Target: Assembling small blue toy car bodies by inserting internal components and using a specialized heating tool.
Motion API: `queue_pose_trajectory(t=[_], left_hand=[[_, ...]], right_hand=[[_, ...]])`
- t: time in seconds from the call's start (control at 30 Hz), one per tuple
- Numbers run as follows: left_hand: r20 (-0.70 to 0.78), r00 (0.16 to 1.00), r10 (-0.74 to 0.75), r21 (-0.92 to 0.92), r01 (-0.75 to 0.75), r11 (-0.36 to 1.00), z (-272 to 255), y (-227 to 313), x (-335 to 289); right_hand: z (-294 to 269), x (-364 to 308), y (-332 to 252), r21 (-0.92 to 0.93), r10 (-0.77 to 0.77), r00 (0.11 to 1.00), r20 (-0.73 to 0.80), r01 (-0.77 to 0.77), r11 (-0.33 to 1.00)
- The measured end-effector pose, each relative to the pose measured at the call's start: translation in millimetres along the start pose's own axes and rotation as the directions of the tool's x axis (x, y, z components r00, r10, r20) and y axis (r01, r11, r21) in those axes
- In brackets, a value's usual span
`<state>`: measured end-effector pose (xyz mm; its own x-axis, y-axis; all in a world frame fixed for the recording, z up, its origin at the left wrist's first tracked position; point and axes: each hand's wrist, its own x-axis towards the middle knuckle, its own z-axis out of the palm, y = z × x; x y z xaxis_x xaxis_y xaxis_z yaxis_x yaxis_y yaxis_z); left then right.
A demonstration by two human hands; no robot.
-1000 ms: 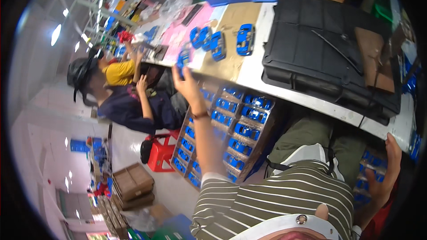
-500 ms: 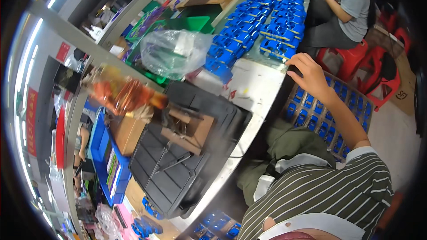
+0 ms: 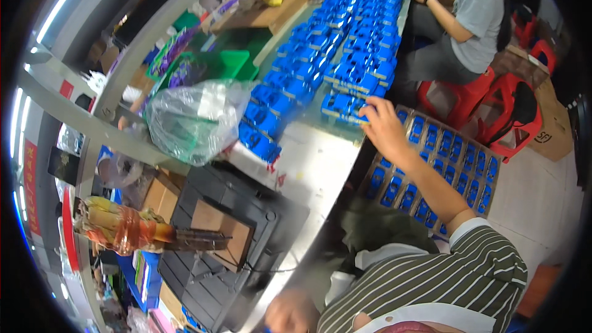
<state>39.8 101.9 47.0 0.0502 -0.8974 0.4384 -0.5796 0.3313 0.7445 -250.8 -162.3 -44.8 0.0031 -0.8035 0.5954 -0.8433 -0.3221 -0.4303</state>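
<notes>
Contact between the right grip [image 3: 387,131] and a blue car shell [image 3: 341,108] lies right of centre in the frame: bent fingers overlap the shell's right end with a narrow gap, though I cannot tell whether they have closed on it. The shell sits at the near end of a double row on the tabletop [image 3: 324,163]. It looks like thin, hard plastic, so I'd judge it light and stiff, with a glossy surface likely to slide under dry fingers and mark if rubbed. Its upper framing is probably the fragile part; better to pinch gently at the low sides or the solid ends. Behind it, stacked shells [image 3: 364,43] run toward the top of the frame, packed so closely that a knock could shift the neighbours. At bottom centre the left grip [image 3: 293,312] is a blur, its state unreadable. Further out, a clear plastic bag [image 3: 197,120] lies left of the rows, a black crate [image 3: 213,180] lower left, and a co-worker [image 3: 475,15] sits upper right.
</notes>
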Motion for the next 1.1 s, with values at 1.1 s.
queue_pose_trajectory(t=[1.1], left_hand=[[0.096, 0.995, -0.023, -0.816, 0.092, 0.57, 82.0, -52.6, 75.2]], right_hand=[[73.3, 28.8, -108.4, 0.468, -0.537, 0.775, 0.334, 0.358, 0.808]])
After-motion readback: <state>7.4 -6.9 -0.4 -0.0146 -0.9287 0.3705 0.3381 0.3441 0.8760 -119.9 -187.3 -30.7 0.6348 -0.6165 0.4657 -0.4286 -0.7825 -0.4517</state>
